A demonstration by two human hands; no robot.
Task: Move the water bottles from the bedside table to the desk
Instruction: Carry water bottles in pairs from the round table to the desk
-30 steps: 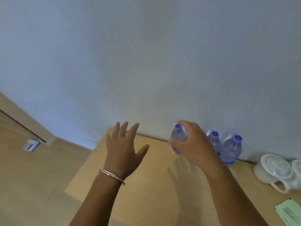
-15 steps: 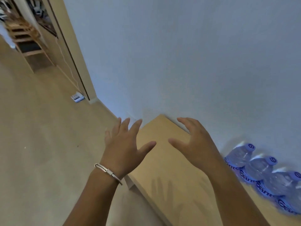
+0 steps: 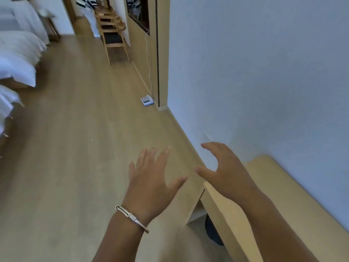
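both hands are empty: the left hand (image 3: 151,178) is spread wide over the floor (image 3: 75,148), and the right hand (image 3: 224,173) is loosely open with its fingers half curled, over the corner of the surface (image 3: 273,186) below and to its right. no water bottle is in view, so which hand is nearer cannot be told. the bed (image 3: 17,59) lies far ahead to the left, likely the way to the next bottle.

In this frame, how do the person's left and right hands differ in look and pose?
The left hand wears a silver bangle at the wrist; the right hand has a bare wrist. The left hand's fingers are straight and spread over the wooden floor, while the right hand's fingers curve downward, above the corner of the desk. Both are empty, backs facing the camera.
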